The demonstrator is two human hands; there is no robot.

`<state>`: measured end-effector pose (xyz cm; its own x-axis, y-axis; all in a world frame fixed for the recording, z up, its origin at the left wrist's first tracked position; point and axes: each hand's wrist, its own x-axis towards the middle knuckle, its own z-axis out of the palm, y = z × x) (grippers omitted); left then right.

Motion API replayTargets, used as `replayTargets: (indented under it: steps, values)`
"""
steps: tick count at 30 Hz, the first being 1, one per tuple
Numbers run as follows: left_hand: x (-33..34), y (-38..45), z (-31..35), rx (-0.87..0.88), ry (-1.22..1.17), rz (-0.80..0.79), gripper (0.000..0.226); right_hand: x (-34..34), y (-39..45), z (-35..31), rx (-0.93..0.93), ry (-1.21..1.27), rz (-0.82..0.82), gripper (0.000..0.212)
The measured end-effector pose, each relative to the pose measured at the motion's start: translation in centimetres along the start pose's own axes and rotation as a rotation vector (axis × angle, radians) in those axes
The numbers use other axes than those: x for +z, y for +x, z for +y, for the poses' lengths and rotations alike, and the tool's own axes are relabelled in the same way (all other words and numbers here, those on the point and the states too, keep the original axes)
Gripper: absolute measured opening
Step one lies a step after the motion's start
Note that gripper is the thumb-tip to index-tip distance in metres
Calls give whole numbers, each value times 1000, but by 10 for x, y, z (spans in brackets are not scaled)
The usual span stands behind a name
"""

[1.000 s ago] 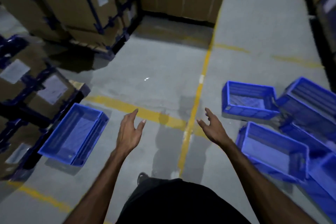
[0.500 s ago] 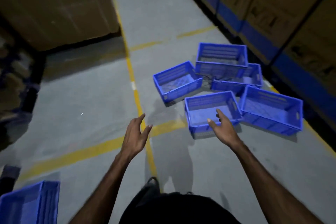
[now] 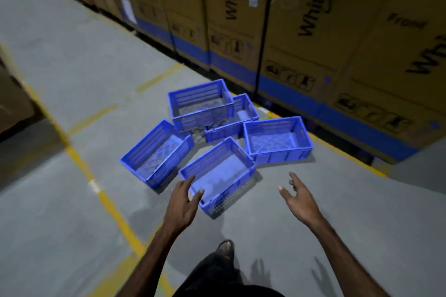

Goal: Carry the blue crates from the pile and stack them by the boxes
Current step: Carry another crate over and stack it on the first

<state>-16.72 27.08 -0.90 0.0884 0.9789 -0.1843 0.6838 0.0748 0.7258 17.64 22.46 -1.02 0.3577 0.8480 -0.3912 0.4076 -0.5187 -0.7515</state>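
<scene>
Left hand (image 3: pixel 181 202) and right hand (image 3: pixel 297 196), both spread and holding nothing, flanked the nearest blue slatted plastic crate (image 3: pixel 218 173) of the pile on the grey concrete floor (image 3: pixel 72 212).

You're looking at blue crates (image 3: pixel 218 177) of moulded plastic, their walls slotted and their bases a lattice mesh, with a dull sheen on the rims. Under them the floor (image 3: pixel 79 75) is matt grey concrete, faintly mottled, crossed by worn yellow painted lines (image 3: pixel 113 210). Behind them the boxes (image 3: pixel 301 31) are brown corrugated cardboard, matt, printed in black with a blue band, and pale paper labels (image 3: pixel 126 9) are stuck on them.
</scene>
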Motion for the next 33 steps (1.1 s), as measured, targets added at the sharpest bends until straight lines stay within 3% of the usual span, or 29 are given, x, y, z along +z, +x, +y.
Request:
replayTargets:
  steps: [8,16,29,33]
  values:
    - [21,94,23,31,-20,-145,63,-30,28,-12,98,49,158,67]
    - [32,150,27,66,31,-206,62,-30,63,-19,133,47,142,66]
    - [63,199,53,-42,27,13,63,-71,202,-51,-10,-32,-71,69]
    - [82,196,68,-129,34,81,80,-89,250,-58,-57,-88,-207,67]
